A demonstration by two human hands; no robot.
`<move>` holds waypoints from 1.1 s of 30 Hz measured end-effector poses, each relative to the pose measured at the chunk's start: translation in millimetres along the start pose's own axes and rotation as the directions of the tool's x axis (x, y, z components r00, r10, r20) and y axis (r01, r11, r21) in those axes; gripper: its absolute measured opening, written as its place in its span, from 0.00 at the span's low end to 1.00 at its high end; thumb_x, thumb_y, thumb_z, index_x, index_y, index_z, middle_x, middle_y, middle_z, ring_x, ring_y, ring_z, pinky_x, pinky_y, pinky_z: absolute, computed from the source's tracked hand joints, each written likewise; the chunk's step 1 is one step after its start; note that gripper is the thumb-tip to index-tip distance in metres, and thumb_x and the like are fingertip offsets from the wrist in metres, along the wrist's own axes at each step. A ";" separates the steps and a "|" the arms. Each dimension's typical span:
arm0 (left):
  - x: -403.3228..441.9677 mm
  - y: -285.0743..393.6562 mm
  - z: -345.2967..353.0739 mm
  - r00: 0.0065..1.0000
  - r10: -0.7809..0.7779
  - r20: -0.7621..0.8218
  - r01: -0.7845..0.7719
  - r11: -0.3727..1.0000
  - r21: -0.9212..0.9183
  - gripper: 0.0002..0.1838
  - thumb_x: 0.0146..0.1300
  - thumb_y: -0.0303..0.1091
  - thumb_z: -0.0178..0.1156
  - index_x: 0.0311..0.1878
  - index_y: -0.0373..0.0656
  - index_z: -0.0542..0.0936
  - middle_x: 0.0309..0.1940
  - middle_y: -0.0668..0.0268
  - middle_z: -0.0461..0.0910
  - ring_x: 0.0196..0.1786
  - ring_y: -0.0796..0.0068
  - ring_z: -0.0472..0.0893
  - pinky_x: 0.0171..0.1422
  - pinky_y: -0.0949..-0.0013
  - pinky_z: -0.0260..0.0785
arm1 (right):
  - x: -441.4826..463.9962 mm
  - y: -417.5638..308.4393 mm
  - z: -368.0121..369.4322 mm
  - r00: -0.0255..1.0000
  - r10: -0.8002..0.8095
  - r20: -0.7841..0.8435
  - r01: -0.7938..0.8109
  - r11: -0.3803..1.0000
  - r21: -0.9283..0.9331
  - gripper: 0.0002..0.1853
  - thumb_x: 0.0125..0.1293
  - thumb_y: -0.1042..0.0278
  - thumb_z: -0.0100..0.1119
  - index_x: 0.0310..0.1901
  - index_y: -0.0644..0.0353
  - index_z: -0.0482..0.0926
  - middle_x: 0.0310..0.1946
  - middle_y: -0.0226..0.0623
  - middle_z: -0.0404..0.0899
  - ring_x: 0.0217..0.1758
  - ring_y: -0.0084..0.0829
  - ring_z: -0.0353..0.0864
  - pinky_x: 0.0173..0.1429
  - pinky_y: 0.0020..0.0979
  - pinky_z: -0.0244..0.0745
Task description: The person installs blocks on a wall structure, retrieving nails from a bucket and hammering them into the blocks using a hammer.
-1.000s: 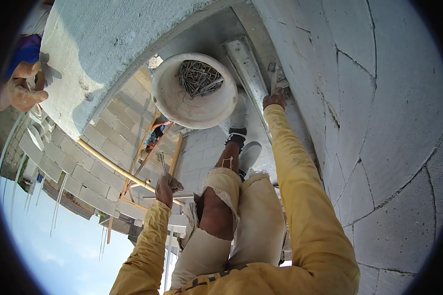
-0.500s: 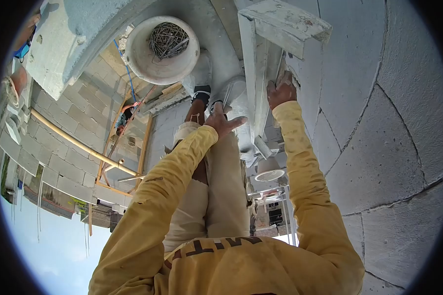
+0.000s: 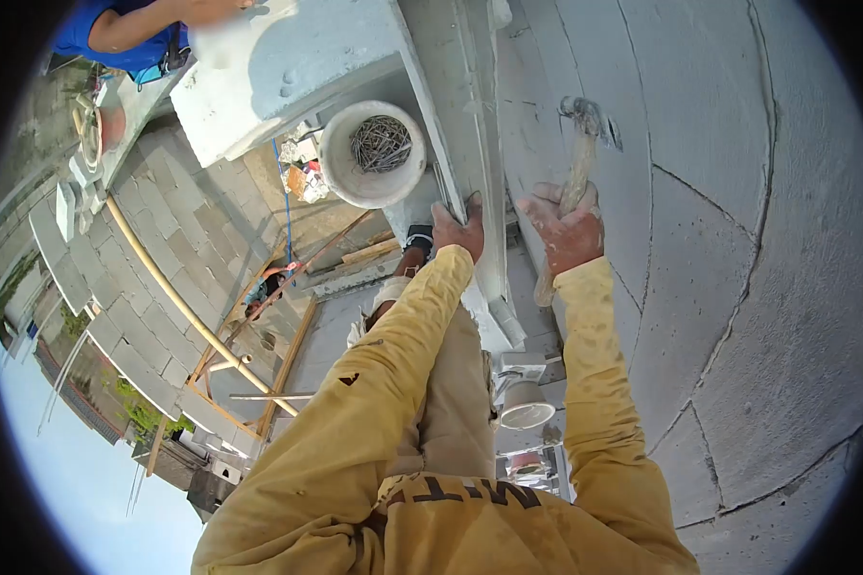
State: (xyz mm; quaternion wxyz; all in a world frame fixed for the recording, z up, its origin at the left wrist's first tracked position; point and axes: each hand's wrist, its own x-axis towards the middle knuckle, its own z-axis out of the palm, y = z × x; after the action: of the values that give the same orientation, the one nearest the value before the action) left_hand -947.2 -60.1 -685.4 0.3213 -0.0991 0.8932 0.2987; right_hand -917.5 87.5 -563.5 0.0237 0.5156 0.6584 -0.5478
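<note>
My right hand (image 3: 568, 230) is closed around the wooden handle of a hammer (image 3: 582, 165), its metal head up near the grey block wall (image 3: 700, 287). My left hand (image 3: 458, 230) is closed, with thin metal nails (image 3: 442, 188) sticking out past the fingers. It sits beside a long grey board (image 3: 490, 163) that stands next to the wall. Above and left of that hand, a whitish bucket (image 3: 333, 182) holds a heap of nails (image 3: 382, 144).
A large pale slab (image 3: 259, 77) lies beyond the bucket. At the upper left is another person in a blue sleeve (image 3: 115, 34). A yellow pipe (image 3: 153, 273) and wooden frame (image 3: 288, 369) are lower left. A second bucket (image 3: 525, 407) is below the board.
My right hand has come away from the gap behind the board and now shows the hammer in it. The view has shifted, and the person in blue shows more at the upper left.
</note>
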 end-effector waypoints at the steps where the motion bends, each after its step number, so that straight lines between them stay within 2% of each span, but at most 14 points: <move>1: 9.2 -7.3 -5.2 0.995 0.070 -0.068 -0.072 0.997 -0.027 0.32 0.59 0.60 0.62 0.43 0.36 0.67 0.36 0.40 0.80 0.42 0.34 0.80 0.47 0.46 0.71 | -10.9 16.0 -5.9 0.997 -0.078 0.008 0.077 0.990 0.115 0.37 0.53 0.54 0.75 0.51 0.70 0.62 0.41 0.43 0.82 0.41 0.32 0.85 0.49 0.32 0.79; 2: 15.6 -1.5 -20.6 0.988 0.118 -0.101 -0.128 0.986 -0.108 0.33 0.60 0.61 0.61 0.45 0.36 0.68 0.38 0.39 0.80 0.43 0.35 0.80 0.48 0.47 0.71 | -29.6 0.3 -17.6 1.000 -0.009 -0.005 0.009 0.999 -0.042 0.33 0.54 0.54 0.74 0.49 0.68 0.64 0.38 0.43 0.83 0.38 0.33 0.84 0.46 0.34 0.78; 4: 12.5 42.1 -72.4 0.999 -0.019 -0.039 0.013 0.989 -0.147 0.34 0.61 0.62 0.59 0.47 0.34 0.69 0.41 0.39 0.79 0.46 0.37 0.79 0.52 0.49 0.70 | -62.1 7.6 -34.1 0.998 -0.048 -0.044 0.044 0.995 -0.091 0.28 0.55 0.55 0.72 0.45 0.66 0.68 0.35 0.43 0.83 0.35 0.35 0.83 0.44 0.35 0.77; 7: 49.1 43.8 -110.5 0.984 0.106 -0.143 -0.135 0.968 -0.212 0.41 0.61 0.64 0.57 0.56 0.29 0.73 0.51 0.40 0.77 0.59 0.43 0.75 0.63 0.55 0.65 | -113.6 0.1 -61.5 0.997 0.071 -0.042 -0.076 0.988 -0.133 0.23 0.54 0.55 0.71 0.40 0.63 0.71 0.30 0.43 0.83 0.32 0.41 0.83 0.41 0.40 0.76; 10: 103.0 40.4 -141.4 0.996 0.007 -0.091 -0.043 0.913 -0.406 0.45 0.60 0.66 0.57 0.60 0.27 0.71 0.56 0.41 0.76 0.61 0.46 0.75 0.65 0.58 0.64 | -158.5 19.0 -85.2 0.994 0.093 -0.048 -0.100 0.979 -0.177 0.23 0.53 0.55 0.71 0.39 0.64 0.71 0.28 0.42 0.82 0.30 0.46 0.82 0.39 0.42 0.76; 12: 136.5 45.8 -164.0 0.997 -0.055 -0.044 0.026 0.865 -0.501 0.49 0.58 0.68 0.57 0.62 0.26 0.70 0.58 0.43 0.75 0.61 0.49 0.75 0.67 0.60 0.63 | -186.8 20.7 -97.7 0.992 0.085 -0.093 -0.111 0.941 -0.321 0.21 0.51 0.61 0.72 0.39 0.64 0.73 0.28 0.38 0.83 0.30 0.37 0.83 0.40 0.35 0.78; 14: 141.4 76.5 -199.8 0.988 -0.140 0.067 0.155 0.848 -0.507 0.50 0.56 0.70 0.57 0.62 0.24 0.71 0.57 0.44 0.76 0.61 0.53 0.75 0.66 0.62 0.64 | -214.8 26.5 -108.1 0.992 0.083 -0.092 -0.106 0.953 -0.283 0.21 0.51 0.61 0.72 0.40 0.64 0.73 0.28 0.39 0.83 0.31 0.38 0.84 0.40 0.36 0.78; 17: 207.3 68.6 -216.4 0.972 -0.168 0.167 0.235 0.778 -0.583 0.39 0.59 0.67 0.57 0.56 0.36 0.75 0.46 0.54 0.80 0.45 0.61 0.80 0.50 0.55 0.73 | -243.5 1.7 -120.3 0.992 0.100 -0.080 -0.115 0.973 -0.200 0.22 0.51 0.60 0.73 0.40 0.64 0.73 0.28 0.41 0.83 0.31 0.39 0.84 0.39 0.37 0.78; 20: 209.5 98.7 -237.5 0.935 -0.159 0.318 0.342 0.645 -0.683 0.29 0.62 0.63 0.57 0.48 0.44 0.77 0.36 0.61 0.83 0.34 0.62 0.83 0.41 0.51 0.78 | -274.1 -17.7 -127.0 0.997 0.052 -0.065 -0.064 0.975 -0.211 0.23 0.51 0.59 0.74 0.41 0.64 0.73 0.27 0.40 0.83 0.31 0.39 0.84 0.38 0.37 0.78; 24: 215.0 130.5 -259.4 0.947 -0.010 0.321 0.271 0.565 -0.779 0.31 0.64 0.61 0.54 0.54 0.42 0.76 0.46 0.56 0.82 0.44 0.58 0.83 0.51 0.51 0.77 | -298.6 -104.4 -137.2 0.988 0.155 -0.008 -0.155 0.984 -0.093 0.18 0.55 0.59 0.71 0.37 0.62 0.76 0.30 0.39 0.82 0.34 0.38 0.82 0.38 0.39 0.77; 26: 155.3 198.1 -297.7 0.954 -0.135 0.267 0.295 0.563 -0.772 0.30 0.64 0.61 0.55 0.53 0.43 0.77 0.44 0.58 0.82 0.43 0.59 0.83 0.50 0.51 0.77 | -311.2 -66.3 -130.0 0.996 -0.082 -0.032 0.075 0.982 -0.173 0.16 0.56 0.58 0.70 0.38 0.60 0.78 0.32 0.37 0.83 0.35 0.37 0.82 0.39 0.38 0.77; 28: 158.3 224.4 -325.7 0.975 0.006 0.222 0.187 0.515 -0.837 0.29 0.63 0.61 0.55 0.53 0.44 0.77 0.42 0.60 0.82 0.42 0.60 0.83 0.49 0.50 0.77 | -314.7 -74.2 -128.6 0.994 -0.105 -0.034 0.097 0.979 -0.182 0.15 0.56 0.57 0.70 0.38 0.58 0.80 0.33 0.37 0.83 0.35 0.36 0.83 0.41 0.38 0.77; 31: 193.8 258.3 -385.0 0.986 0.129 0.110 0.010 0.604 -0.797 0.34 0.56 0.65 0.62 0.53 0.45 0.78 0.41 0.63 0.83 0.40 0.63 0.83 0.43 0.52 0.77 | -329.9 -106.0 -126.1 0.996 0.090 -0.028 -0.092 0.993 -0.073 0.16 0.56 0.53 0.69 0.37 0.57 0.83 0.34 0.39 0.82 0.37 0.40 0.82 0.44 0.39 0.77; 33: 219.5 285.0 -425.1 0.988 0.072 -0.135 -0.151 0.609 -0.778 0.43 0.51 0.67 0.66 0.58 0.37 0.75 0.46 0.56 0.81 0.44 0.63 0.82 0.47 0.59 0.76 | -329.0 -87.5 -120.1 0.995 -0.093 -0.046 0.086 0.985 -0.152 0.20 0.54 0.54 0.72 0.38 0.60 0.77 0.29 0.36 0.83 0.32 0.36 0.84 0.40 0.37 0.78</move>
State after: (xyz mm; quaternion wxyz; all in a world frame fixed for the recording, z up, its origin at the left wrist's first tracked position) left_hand -1441.0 -82.2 -429.0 0.1857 -0.1872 0.6901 0.6740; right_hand -761.4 -26.2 -258.5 0.0204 0.4965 0.7207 -0.4834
